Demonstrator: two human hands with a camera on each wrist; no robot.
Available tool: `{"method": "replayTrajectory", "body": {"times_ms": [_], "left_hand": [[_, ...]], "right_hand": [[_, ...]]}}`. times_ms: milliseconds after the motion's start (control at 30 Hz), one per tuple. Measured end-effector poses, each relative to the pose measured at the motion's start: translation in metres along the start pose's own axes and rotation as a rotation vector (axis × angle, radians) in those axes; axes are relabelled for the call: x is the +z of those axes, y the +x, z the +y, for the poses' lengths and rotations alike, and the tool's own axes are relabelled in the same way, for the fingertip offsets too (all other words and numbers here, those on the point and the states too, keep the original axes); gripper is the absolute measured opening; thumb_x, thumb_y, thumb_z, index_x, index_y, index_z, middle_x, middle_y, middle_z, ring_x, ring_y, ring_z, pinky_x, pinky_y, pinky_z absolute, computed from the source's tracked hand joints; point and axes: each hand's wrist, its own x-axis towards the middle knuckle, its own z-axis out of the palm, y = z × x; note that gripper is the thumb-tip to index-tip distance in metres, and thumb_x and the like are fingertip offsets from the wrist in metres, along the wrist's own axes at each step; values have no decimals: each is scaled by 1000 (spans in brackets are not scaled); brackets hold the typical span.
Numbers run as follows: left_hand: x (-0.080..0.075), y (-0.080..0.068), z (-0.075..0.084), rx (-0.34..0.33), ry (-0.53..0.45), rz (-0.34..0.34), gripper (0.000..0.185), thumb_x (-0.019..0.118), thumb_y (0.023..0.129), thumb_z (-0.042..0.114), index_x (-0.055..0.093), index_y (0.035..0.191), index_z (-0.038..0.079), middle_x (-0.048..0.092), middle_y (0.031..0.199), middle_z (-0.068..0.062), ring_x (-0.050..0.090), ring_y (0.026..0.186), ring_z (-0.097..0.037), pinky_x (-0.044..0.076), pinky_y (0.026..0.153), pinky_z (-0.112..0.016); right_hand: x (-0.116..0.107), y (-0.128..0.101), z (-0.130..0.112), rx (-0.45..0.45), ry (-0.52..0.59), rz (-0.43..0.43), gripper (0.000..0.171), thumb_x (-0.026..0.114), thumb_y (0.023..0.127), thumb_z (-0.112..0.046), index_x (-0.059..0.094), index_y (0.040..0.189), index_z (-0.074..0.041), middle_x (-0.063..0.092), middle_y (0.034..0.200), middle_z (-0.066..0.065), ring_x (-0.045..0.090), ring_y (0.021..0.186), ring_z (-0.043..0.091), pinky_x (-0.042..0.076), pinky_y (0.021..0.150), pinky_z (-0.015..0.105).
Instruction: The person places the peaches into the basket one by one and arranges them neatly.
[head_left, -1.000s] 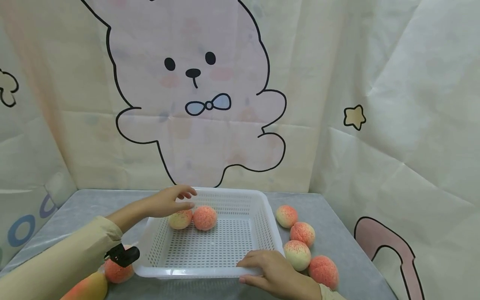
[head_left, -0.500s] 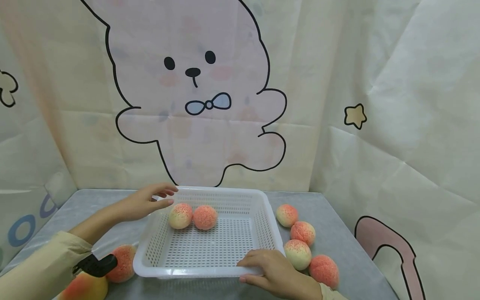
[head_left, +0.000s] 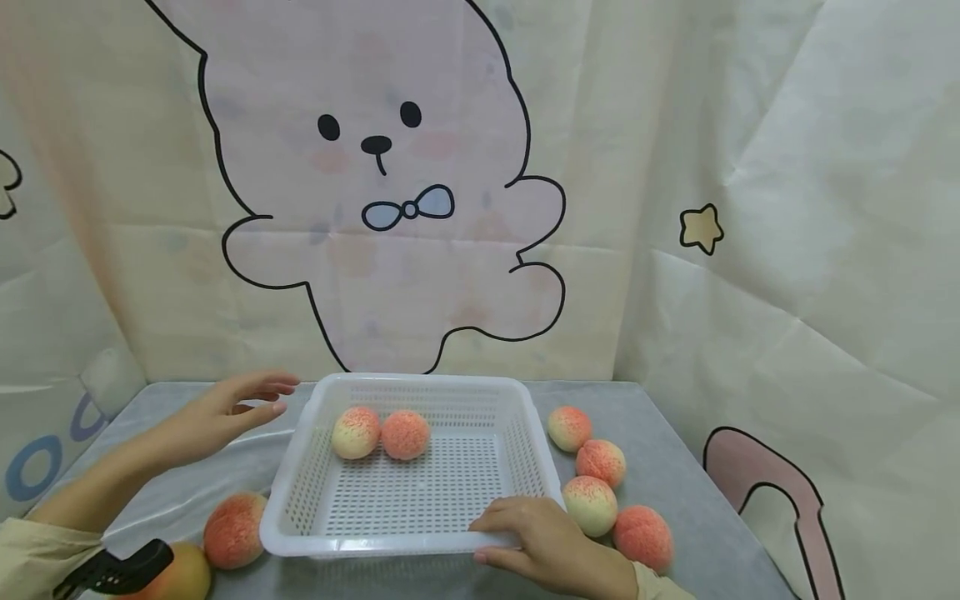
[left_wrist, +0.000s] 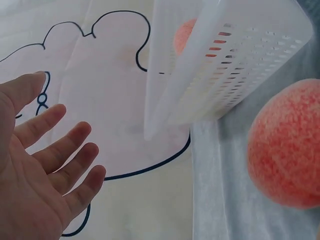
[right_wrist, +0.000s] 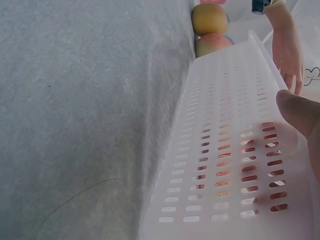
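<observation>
A white perforated plastic basket (head_left: pixel 315 546) stands on the table. In it, two peaches, one yellow and pink (head_left: pixel 356 433) and one pink (head_left: pixel 406 435), touch each other near the back left. My right hand (head_left: pixel 547 546) grips the front rim near its right corner. Its thumb (right_wrist: pixel 295 112) lies outside the wall in the right wrist view; its fingers reach over the rim. My left hand (head_left: pixel 213 421) hovers left of the basket, apart from it, holding nothing. Its fingers (left_wrist: pixel 75 157) are spread and slightly bent in the left wrist view.
Right of the basket lie several peaches (head_left: pixel 591 506) in a loose row. At the front left are a red peach (head_left: pixel 235 531) and a yellow-orange fruit (head_left: pixel 180 575), partly behind a black wrist strap (head_left: pixel 120 571). A printed curtain (head_left: pixel 480 292) stands behind the grey table (head_left: pixel 690 533).
My left hand has moved left, from above the peaches in the basket to outside its left side. The right hand keeps its grip on the rim. The head view has shifted slightly.
</observation>
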Motion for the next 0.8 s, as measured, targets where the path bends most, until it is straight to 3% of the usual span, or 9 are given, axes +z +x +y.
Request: {"method": "replayTrajectory", "body": {"times_ms": [100,167,267,433,500,633,800], "left_hand": [[-6,-11,-6,-5,25,34,40,59,103,22,55,141,10,64,136,-14,54,113,13,53,85,-24],[-9,-16,-11,-3,23,38,41,58,103,20,53,142,9,63,137,-16,49,111,21,52,83,-19],[-11,-24,-21,-2,8,37,42,57,103,17,51,144,8,63,137,-13,48,112,22,52,81,-18],[-9,-37,-37,-4,-3,69,42,57,103,13,51,143,6,57,129,29,52,110,20,53,78,-17],[-9,-42,-42,-11,-5,91,40,57,103,12,52,142,6,53,124,39,52,110,19,53,77,-17],[-15,-54,-51,-40,-13,103,39,55,104,11,51,143,7,55,123,38,52,110,20,51,76,-16],[-20,-71,-64,-117,-41,61,40,52,106,13,50,145,9,55,125,38,51,110,22,49,75,-13]], "right_hand": [[0,1,-1,4,3,-8,19,71,94,-31,76,110,-22,75,100,-11,67,94,-3,51,80,14],[-1,1,-2,8,-1,-13,19,72,93,-31,76,110,-22,75,100,-11,67,94,-3,51,80,14],[-1,2,-2,18,-3,-21,19,71,94,-33,76,109,-23,75,100,-11,67,93,-3,51,80,14],[-2,3,-2,37,6,-47,20,68,96,-37,75,110,-24,75,100,-12,66,93,-5,50,80,13],[-3,3,-2,45,14,-55,20,68,96,-37,76,110,-24,75,100,-12,65,93,-5,50,80,13],[-4,3,-2,52,26,-55,19,69,95,-35,76,109,-24,74,100,-13,65,93,-5,50,80,13],[-3,3,-2,41,23,-41,19,68,96,-36,76,109,-25,74,100,-14,65,93,-5,50,80,13]]}}
